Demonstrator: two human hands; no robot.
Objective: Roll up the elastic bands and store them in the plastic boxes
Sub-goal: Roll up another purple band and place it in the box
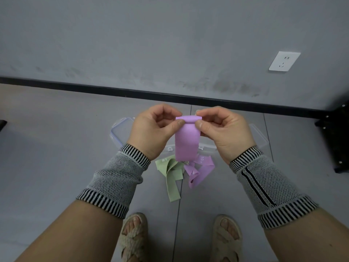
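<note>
Above the floor, a purple band point(187, 140) was pinched at its rolled top by the left hand point(154, 129) and right hand point(225, 131).
"10" was printed on a purple band on the floor point(203, 167); the rest was unreadable.

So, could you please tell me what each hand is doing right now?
Left hand: pinching the partly rolled purple elastic band.
Right hand: pinching the same band's roll.

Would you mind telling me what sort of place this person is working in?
Probably a plain indoor room, worked standing on the floor: grey floor tiles, a painted wall with a black skirting board, and a white wall socket set low.
</note>
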